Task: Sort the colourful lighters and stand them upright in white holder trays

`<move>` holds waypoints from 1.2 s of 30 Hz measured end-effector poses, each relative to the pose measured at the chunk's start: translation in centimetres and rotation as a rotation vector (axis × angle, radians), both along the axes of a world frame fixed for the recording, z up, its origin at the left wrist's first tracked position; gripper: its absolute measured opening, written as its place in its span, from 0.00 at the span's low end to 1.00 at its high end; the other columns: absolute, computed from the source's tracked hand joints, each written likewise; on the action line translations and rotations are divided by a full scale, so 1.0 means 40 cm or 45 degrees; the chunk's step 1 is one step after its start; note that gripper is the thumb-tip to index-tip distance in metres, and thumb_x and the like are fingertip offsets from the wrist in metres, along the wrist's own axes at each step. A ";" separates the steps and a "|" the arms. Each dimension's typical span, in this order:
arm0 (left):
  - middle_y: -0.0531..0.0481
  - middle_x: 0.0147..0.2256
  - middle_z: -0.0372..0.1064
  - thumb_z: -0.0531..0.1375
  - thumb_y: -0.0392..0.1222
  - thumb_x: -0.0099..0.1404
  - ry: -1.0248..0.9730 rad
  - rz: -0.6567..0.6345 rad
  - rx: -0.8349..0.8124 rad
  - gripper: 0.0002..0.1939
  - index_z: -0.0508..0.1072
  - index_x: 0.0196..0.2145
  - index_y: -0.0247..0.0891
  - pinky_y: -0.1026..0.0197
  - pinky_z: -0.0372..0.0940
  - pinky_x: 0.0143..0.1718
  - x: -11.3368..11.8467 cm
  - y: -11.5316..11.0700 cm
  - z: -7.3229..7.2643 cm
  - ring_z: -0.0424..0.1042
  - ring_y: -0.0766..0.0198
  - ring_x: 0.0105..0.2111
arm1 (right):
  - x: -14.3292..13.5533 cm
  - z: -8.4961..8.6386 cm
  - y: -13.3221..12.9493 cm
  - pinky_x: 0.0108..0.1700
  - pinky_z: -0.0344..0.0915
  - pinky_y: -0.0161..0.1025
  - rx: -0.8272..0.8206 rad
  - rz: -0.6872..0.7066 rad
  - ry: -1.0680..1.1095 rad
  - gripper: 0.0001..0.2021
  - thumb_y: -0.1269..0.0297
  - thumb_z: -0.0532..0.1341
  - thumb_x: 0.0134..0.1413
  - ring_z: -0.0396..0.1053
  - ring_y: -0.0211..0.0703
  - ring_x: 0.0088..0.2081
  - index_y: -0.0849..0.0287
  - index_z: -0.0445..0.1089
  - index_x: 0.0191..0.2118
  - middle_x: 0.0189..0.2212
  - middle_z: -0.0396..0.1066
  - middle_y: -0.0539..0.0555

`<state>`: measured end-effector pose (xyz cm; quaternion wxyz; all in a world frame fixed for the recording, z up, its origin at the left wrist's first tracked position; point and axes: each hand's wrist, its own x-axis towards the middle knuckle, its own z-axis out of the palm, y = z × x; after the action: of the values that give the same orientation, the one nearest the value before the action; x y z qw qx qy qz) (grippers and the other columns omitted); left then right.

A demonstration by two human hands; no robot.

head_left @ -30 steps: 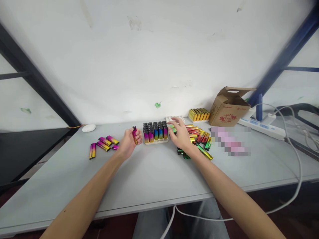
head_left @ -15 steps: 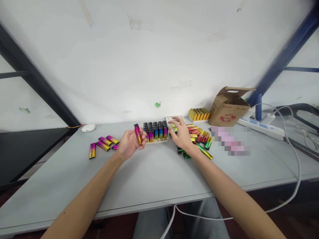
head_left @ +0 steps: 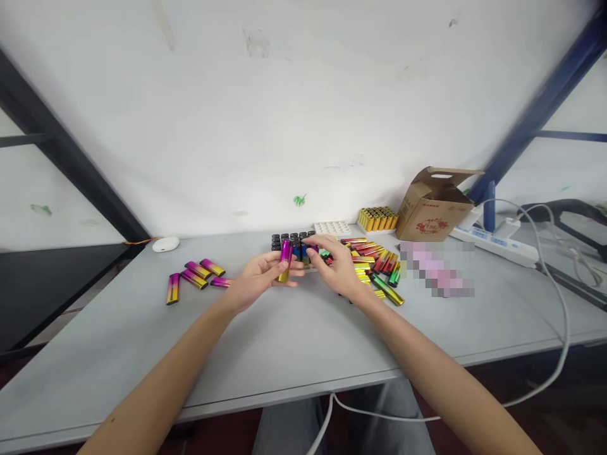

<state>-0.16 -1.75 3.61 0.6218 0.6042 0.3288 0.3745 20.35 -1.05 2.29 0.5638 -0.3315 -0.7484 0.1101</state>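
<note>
Upright in my left hand [head_left: 258, 278] is a shiny lighter [head_left: 285, 260], purple at the top and gold below, held by thumb and fingers. My right hand [head_left: 336, 265] hovers just right of it, thumb and fingers curved but apart, with nothing seen between them. Behind both hands stands a rack of lighters [head_left: 294, 239] with black tops and blue or purple bodies; my hands cover much of its front. Several purple-and-gold lighters [head_left: 195, 278] lie loose left of my left hand. A pile of red, gold and green lighters [head_left: 379, 260] lies right of my right hand.
By the wall are a white holed tray [head_left: 332, 227] and a tray of yellow-gold lighters [head_left: 378, 219]. An open cardboard box [head_left: 431, 212], a power strip [head_left: 497, 245] and a white cable [head_left: 564, 316] are at the right. A white case [head_left: 165, 244] lies back left.
My left hand has moved right with the lighter, now in front of the rack. My right hand has shifted left and slightly down toward it, uncovering the white tray.
</note>
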 end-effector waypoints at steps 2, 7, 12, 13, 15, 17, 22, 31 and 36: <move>0.38 0.48 0.73 0.62 0.49 0.64 0.039 -0.038 0.023 0.21 0.70 0.51 0.35 0.50 0.72 0.45 0.009 -0.003 -0.008 0.74 0.52 0.47 | -0.008 -0.002 -0.005 0.45 0.69 0.42 -0.113 0.060 0.041 0.10 0.62 0.58 0.60 0.73 0.43 0.42 0.54 0.73 0.46 0.38 0.77 0.53; 0.40 0.46 0.75 0.62 0.49 0.63 0.079 -0.051 0.053 0.19 0.72 0.49 0.36 0.51 0.72 0.45 0.027 -0.010 -0.026 0.76 0.54 0.44 | -0.021 -0.011 -0.007 0.38 0.69 0.39 -0.359 0.145 0.141 0.11 0.59 0.63 0.55 0.74 0.41 0.35 0.56 0.74 0.43 0.32 0.77 0.52; 0.40 0.41 0.77 0.63 0.49 0.61 0.120 0.000 0.019 0.17 0.76 0.42 0.34 0.53 0.72 0.45 0.033 -0.013 -0.031 0.77 0.55 0.42 | -0.019 0.000 0.004 0.36 0.70 0.39 -0.549 0.226 0.276 0.12 0.57 0.66 0.50 0.74 0.42 0.33 0.58 0.74 0.39 0.30 0.76 0.53; 0.39 0.40 0.77 0.63 0.50 0.61 0.138 0.030 -0.005 0.17 0.76 0.41 0.33 0.53 0.73 0.44 0.032 -0.012 -0.029 0.77 0.54 0.42 | -0.015 0.004 0.008 0.36 0.71 0.39 -0.577 0.231 0.329 0.13 0.56 0.67 0.48 0.74 0.42 0.33 0.58 0.74 0.38 0.30 0.76 0.53; 0.37 0.38 0.78 0.64 0.50 0.60 0.176 0.120 -0.035 0.16 0.77 0.38 0.32 0.53 0.73 0.42 0.027 -0.008 -0.023 0.78 0.54 0.39 | -0.004 0.011 0.019 0.36 0.72 0.39 -0.613 0.228 0.474 0.15 0.54 0.68 0.46 0.75 0.42 0.33 0.58 0.73 0.38 0.31 0.76 0.53; 0.37 0.35 0.78 0.62 0.50 0.62 0.196 0.255 -0.008 0.15 0.77 0.35 0.32 0.53 0.74 0.39 0.016 0.000 -0.013 0.78 0.55 0.35 | 0.009 0.013 0.031 0.37 0.72 0.40 -0.622 0.202 0.616 0.17 0.53 0.68 0.45 0.75 0.42 0.32 0.58 0.71 0.38 0.31 0.76 0.53; 0.45 0.26 0.75 0.56 0.45 0.64 0.242 0.839 0.328 0.13 0.74 0.28 0.35 0.54 0.72 0.34 -0.036 0.027 0.007 0.75 0.59 0.25 | 0.023 -0.013 0.050 0.35 0.72 0.39 -0.565 0.054 0.516 0.15 0.55 0.67 0.48 0.75 0.42 0.31 0.59 0.71 0.39 0.32 0.75 0.54; 0.31 0.43 0.73 0.51 0.47 0.64 1.659 1.131 0.537 0.18 0.73 0.41 0.33 0.38 0.58 0.49 -0.131 0.085 -0.052 0.66 0.35 0.50 | -0.001 -0.061 0.037 0.39 0.72 0.41 -0.365 -0.008 -0.020 0.09 0.62 0.61 0.56 0.75 0.42 0.34 0.56 0.72 0.42 0.32 0.77 0.52; 0.30 0.46 0.71 0.45 0.45 0.67 1.862 0.882 0.561 0.20 0.73 0.41 0.32 0.36 0.55 0.51 -0.120 0.091 -0.088 0.64 0.35 0.52 | 0.006 -0.062 0.036 0.51 0.68 0.48 -0.023 -0.217 -0.277 0.10 0.63 0.58 0.60 0.71 0.48 0.48 0.53 0.75 0.44 0.47 0.74 0.56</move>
<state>-4.97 1.87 0.09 -0.0307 0.6673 0.7354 0.1137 20.58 0.39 -0.19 0.4837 -0.4087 -0.7733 0.0319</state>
